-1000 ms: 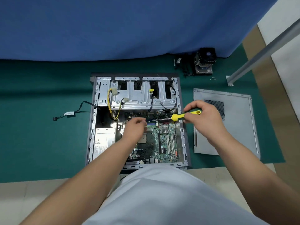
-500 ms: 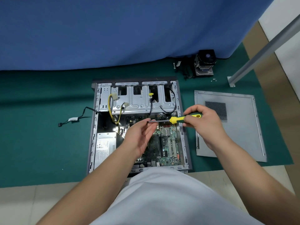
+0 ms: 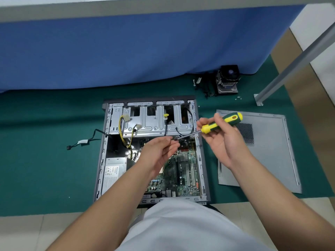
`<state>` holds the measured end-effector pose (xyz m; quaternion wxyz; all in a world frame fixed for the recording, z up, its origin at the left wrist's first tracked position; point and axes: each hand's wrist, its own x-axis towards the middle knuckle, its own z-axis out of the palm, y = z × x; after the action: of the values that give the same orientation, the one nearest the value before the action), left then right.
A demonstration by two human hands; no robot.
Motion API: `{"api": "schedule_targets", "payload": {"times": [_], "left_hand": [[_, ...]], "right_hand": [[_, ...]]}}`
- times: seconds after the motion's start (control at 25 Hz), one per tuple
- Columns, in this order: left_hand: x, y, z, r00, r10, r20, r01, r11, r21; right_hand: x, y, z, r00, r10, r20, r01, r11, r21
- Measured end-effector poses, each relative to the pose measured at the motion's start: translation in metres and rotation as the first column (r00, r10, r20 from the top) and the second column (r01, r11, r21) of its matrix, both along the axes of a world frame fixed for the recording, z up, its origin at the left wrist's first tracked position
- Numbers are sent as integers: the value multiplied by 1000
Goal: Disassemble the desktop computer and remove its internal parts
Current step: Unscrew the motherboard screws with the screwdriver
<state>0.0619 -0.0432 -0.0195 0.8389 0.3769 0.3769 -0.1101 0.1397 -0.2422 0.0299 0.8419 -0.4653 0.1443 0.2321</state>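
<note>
The open desktop case (image 3: 101, 160) lies on a green mat, showing its motherboard (image 3: 184, 171), silver power supply (image 3: 113, 171) and drive cage (image 3: 154, 124). My right hand (image 3: 223, 140) holds a yellow and green screwdriver (image 3: 220, 123) above the case's right edge, shaft pointing left and down. My left hand (image 3: 157, 153) is raised palm up over the board, its fingertips pinched at the screwdriver's tip; whether a screw is there is too small to tell.
The removed side panel (image 3: 268, 151) lies right of the case. A CPU cooler (image 3: 227, 80) with cables and a few screws (image 3: 238, 97) sits at the back by the blue cloth. A loose black cable (image 3: 81, 142) lies left. A metal leg (image 3: 282, 75) slants at right.
Both hands have lifted up out of the case. My left hand turned palm up and met the screwdriver's tip. The screwdriver's handle tilted up to the right.
</note>
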Motion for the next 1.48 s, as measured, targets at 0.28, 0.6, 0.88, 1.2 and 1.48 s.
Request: {"api": "schedule_targets", "payload": {"times": [0.28, 0.6, 0.88, 1.2, 1.48], "left_hand": [[36, -20, 27, 985, -154, 77, 150, 987, 51], [75, -51, 30, 960, -255, 119, 269, 955, -124], [92, -69, 18, 980, -200, -15, 201, 978, 58], [128, -29, 20, 923, -385, 19, 233, 597, 768], [149, 53, -32, 673, -461, -579, 468, -341, 815]], "right_hand": [[38, -15, 18, 933, 144, 331, -30, 944, -328], [50, -17, -10, 880, 440, 181, -312, 820, -480], [68, -24, -38, 833, 496, 245, -154, 633, -758], [107, -37, -74, 914, 361, 183, -87, 617, -782], [190, -26, -131, 916, 386, -111, -234, 291, -928]]}}
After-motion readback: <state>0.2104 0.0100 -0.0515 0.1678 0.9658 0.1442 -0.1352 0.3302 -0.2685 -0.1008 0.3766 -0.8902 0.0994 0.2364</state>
